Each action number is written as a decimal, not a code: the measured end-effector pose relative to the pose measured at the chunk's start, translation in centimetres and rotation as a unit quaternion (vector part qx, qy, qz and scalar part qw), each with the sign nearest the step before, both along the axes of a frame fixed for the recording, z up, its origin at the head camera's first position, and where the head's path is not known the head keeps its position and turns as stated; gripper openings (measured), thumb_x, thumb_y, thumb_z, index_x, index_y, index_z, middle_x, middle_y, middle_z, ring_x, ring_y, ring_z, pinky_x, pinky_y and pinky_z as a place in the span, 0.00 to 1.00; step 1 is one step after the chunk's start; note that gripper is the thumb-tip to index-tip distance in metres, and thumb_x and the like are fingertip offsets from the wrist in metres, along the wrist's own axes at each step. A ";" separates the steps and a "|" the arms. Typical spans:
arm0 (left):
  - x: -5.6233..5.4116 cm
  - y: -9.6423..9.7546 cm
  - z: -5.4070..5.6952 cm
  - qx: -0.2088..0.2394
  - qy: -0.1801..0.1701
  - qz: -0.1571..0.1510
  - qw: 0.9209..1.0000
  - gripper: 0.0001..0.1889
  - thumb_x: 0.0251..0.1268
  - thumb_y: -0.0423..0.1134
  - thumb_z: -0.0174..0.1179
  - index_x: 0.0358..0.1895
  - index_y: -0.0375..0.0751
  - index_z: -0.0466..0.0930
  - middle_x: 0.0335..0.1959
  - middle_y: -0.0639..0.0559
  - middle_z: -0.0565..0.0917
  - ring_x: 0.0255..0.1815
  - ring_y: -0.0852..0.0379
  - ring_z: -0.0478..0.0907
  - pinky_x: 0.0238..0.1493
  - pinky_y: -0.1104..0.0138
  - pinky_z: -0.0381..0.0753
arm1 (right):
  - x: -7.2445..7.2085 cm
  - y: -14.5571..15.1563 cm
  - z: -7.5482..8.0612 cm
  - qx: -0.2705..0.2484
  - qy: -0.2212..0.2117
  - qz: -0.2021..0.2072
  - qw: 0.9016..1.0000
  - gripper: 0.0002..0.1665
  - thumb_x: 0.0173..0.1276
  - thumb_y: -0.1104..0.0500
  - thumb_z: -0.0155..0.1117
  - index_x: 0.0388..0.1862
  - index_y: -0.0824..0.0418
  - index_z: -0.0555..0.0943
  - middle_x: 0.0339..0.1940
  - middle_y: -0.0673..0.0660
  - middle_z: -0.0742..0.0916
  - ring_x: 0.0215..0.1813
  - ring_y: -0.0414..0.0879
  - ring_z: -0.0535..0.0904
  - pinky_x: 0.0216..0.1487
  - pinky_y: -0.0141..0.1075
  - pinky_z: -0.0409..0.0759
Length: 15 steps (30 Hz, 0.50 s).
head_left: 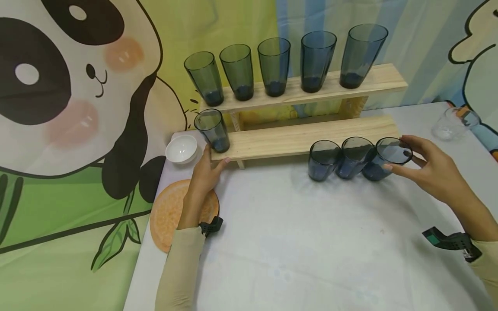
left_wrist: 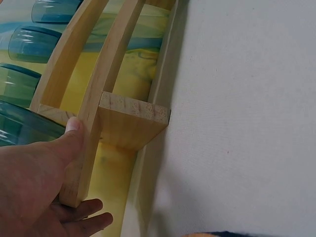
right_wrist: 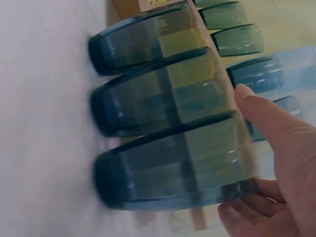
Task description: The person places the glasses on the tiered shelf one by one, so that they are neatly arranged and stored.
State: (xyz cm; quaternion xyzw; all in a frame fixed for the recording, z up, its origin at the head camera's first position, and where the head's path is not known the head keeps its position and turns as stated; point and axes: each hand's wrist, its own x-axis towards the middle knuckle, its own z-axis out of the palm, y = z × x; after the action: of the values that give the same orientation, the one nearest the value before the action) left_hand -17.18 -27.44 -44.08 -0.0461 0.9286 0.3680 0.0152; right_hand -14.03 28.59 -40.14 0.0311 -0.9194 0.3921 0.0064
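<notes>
My left hand [head_left: 205,172] grips the left end of the lower board of a two-tier wooden shelf [head_left: 272,138]. In the left wrist view the thumb [left_wrist: 73,126] lies on the board, with fingers beneath it. A blue-grey glass [head_left: 213,131] stands on that end. My right hand [head_left: 435,170] holds the rightmost glass [head_left: 376,168] near its rim, thumb in front and fingers behind. Two matching glasses, the middle one [head_left: 354,160] and the left one [head_left: 324,162], stand beside it in a row on the table before the shelf.
Several similar glasses line the upper board, among them one glass [head_left: 274,67] near its middle. A white bowl [head_left: 181,149] and an orange round mat [head_left: 167,216] lie at the left. One clear glass [head_left: 451,125] stands at the far right. A printed curtain [head_left: 241,21] hangs behind.
</notes>
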 end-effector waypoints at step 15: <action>0.0 0.2 0.0 0.001 0.009 -0.002 1.000 0.54 0.75 0.69 0.56 0.88 0.45 0.38 0.86 0.37 0.53 0.85 0.36 0.54 0.82 0.42 0.55 | 0.1 1.0 -5.7 -0.069 0.017 -0.008 0.997 0.46 0.68 0.55 0.80 0.79 0.63 0.67 0.72 0.67 0.74 0.74 0.30 0.68 0.63 0.12 0.66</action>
State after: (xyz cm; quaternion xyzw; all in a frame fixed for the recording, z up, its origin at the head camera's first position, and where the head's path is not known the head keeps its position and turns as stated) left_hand -17.19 -27.25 -44.09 -0.0411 0.9284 0.3693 0.0072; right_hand -13.89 29.56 -45.87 0.0295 -0.8903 0.4537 0.0269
